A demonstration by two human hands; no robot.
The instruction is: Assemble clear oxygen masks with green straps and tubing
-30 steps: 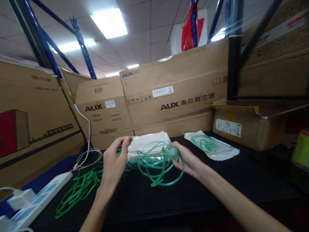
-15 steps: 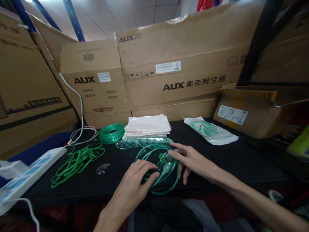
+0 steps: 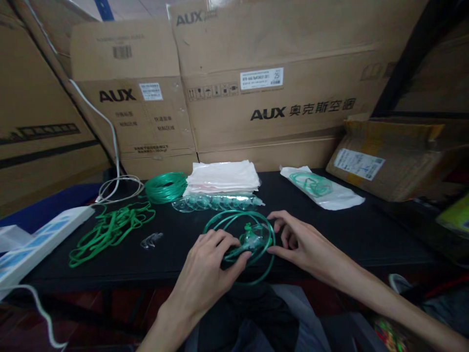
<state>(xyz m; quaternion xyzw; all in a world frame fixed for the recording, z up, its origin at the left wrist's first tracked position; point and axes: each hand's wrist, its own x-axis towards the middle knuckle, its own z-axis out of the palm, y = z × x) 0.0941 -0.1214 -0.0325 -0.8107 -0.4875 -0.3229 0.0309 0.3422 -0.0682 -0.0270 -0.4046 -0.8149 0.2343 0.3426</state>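
Observation:
A clear oxygen mask (image 3: 254,236) with green fittings lies at the table's front, inside loops of its green tubing (image 3: 240,213). My left hand (image 3: 216,256) is closed on the tubing at the coil's left side, thumb and forefinger near the mask. At the right edge of the loops is my right hand (image 3: 295,239), its thumb and forefinger apart and its other fingers curled. The right thumb tip is at the outer loop; whether it presses on it is hard to see. Behind the coil lies a row of nested clear masks (image 3: 216,201).
White bags (image 3: 222,176) are stacked behind the masks; a bag with green tubing (image 3: 322,188) lies right. To the left are a tubing coil (image 3: 165,187), green elastic bands (image 3: 113,230), small clear pieces (image 3: 151,240) and a power strip (image 3: 47,239). Cardboard boxes (image 3: 220,132) wall the back.
My right hand has drawn back from the mask to the right edge of the loops, its fingers curling. My left hand stays at the coil's left side. The view has tilted downward.

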